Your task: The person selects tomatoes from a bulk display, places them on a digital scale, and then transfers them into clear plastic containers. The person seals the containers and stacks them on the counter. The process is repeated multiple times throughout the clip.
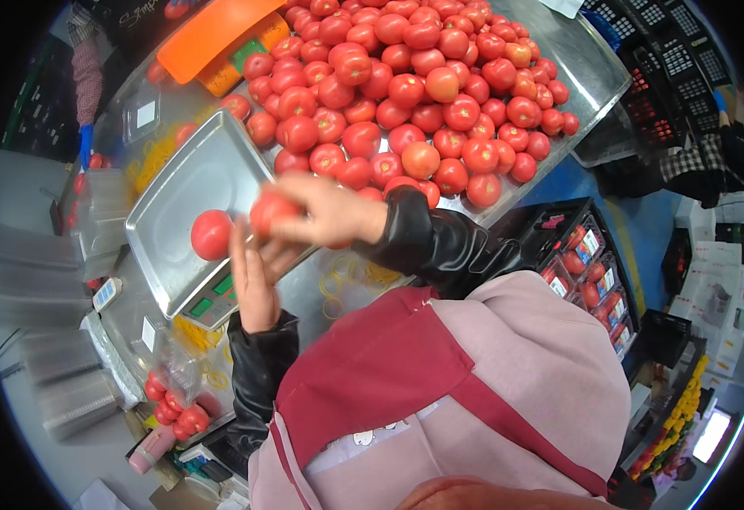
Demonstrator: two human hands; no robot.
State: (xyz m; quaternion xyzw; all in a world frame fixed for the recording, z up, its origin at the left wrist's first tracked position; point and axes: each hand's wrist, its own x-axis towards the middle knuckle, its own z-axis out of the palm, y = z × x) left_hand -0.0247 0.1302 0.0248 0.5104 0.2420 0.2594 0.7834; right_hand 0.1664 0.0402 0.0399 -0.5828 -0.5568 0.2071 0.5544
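A tomato (270, 210) is grasped by the right hand (329, 211) over the scale pan's (176, 195) near edge; the left hand (255, 280), open, is held beneath. Another tomato (211, 235) lies on the pan.

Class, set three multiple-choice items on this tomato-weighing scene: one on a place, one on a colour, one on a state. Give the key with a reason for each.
1. Where does the lone tomato lie?
A. on the scale pan
B. in a black crate
C. on the floor

2. What colour is the tray behind the tomato pile?
A. blue
B. orange
C. white

3. What is the right hand doing?
A. resting flat on the table
B. hanging empty in the air
C. gripping a tomato

Key: 1 A, it sits on the steel pan; 2 B, the tray is bright orange; 3 C, its fingers wrap a tomato above the pan's edge, beside the open left hand.
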